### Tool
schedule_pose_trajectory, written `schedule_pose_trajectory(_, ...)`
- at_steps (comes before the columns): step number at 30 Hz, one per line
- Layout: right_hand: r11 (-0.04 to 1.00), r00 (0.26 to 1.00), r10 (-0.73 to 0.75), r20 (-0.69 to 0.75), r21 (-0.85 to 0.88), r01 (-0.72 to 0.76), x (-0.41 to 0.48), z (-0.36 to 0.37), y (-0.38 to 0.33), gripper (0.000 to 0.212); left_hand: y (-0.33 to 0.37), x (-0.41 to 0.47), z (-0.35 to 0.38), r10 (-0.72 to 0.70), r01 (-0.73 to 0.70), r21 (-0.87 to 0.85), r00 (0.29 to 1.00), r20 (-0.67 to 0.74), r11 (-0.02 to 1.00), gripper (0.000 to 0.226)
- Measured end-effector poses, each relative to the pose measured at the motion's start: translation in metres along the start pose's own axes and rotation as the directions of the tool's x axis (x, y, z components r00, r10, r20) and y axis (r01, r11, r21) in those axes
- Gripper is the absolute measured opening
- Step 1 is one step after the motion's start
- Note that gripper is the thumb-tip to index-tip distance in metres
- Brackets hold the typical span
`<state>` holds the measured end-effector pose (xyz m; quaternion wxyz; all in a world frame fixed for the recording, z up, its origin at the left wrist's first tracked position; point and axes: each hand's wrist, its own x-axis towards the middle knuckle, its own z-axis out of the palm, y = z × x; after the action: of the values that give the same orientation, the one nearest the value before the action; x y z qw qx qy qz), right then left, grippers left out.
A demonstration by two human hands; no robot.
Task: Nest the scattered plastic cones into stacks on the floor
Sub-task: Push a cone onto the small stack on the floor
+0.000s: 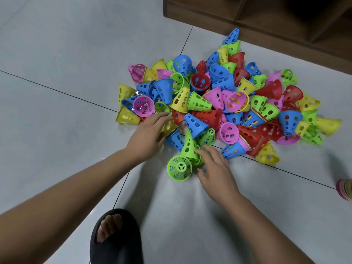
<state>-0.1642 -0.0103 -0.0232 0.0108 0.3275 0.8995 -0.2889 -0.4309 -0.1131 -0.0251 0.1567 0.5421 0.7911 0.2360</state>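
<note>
- Cones [219, 98]: thin plastic full of holes. Probably light, stiff and a bit slick, and likely to skid on the tile floor [57, 54] if nudged. They don't look fragile.
- Best hold, by judgement: pinch the wall near the wide rim, where the holes give fingers purchase. That leaves the narrow tip free to slide into the next mouth.
- The pile sits on the floor at 12 to 2 o'clock from both hands, its near edge at the fingertips.
- Left grip [150, 130]: fingers straight and slightly spread. The tips rest on a yellow cone [168, 127] at its 1 o'clock, nothing pinched.
- Right grip [215, 164]: fingers spread. The tips touch the tipped green cones [188, 145] at its 10 o'clock, nothing enclosed.
- Open-mouthed green cone [179, 168]: at 9 o'clock of the right grip, near the thumb.
- Nested multicolour stack [344, 189]: at 3 o'clock, well apart and cut off by the frame edge.
</note>
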Motion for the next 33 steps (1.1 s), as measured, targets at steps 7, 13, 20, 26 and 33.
schedule_pose_trajectory(7, 0.999, 1.0, -0.001, 0.007, -0.046, 0.002, -0.001, 0.007, 0.011, 0.061, -0.01, 0.007, 0.009, 0.097, -0.102, 0.201, 0.995, 0.035, 0.974, 0.051)
schedule_pose_trajectory(13, 0.995, 0.997, 0.062, -0.04, -0.082, -0.065, -0.017, 0.014, 0.021, 0.07, -0.024, -0.019, 0.006, -0.013, 0.017, 0.144, 1.0, -0.027, 0.989, 0.036)
schedule_pose_trajectory(20, 0.964, 0.973, 0.229, -0.02, 0.141, -0.224, -0.038, 0.006, 0.024, 0.076, -0.028, -0.066, -0.001, -0.175, 0.177, -0.025, 0.982, 0.077, 0.984, 0.063)
schedule_pose_trajectory(26, 0.921, 0.971, 0.237, -0.029, 0.325, -0.215, -0.051, -0.027, -0.009, 0.078, -0.026, -0.073, 0.0, -0.063, 0.044, 0.193, 0.994, 0.091, 0.98, 0.077)
schedule_pose_trajectory(33, 0.963, 0.993, 0.03, -0.116, 0.269, 0.003, -0.046, -0.06, -0.048, 0.049, -0.03, -0.067, 0.004, -0.069, 0.028, 0.277, 0.988, 0.138, 0.96, 0.052)
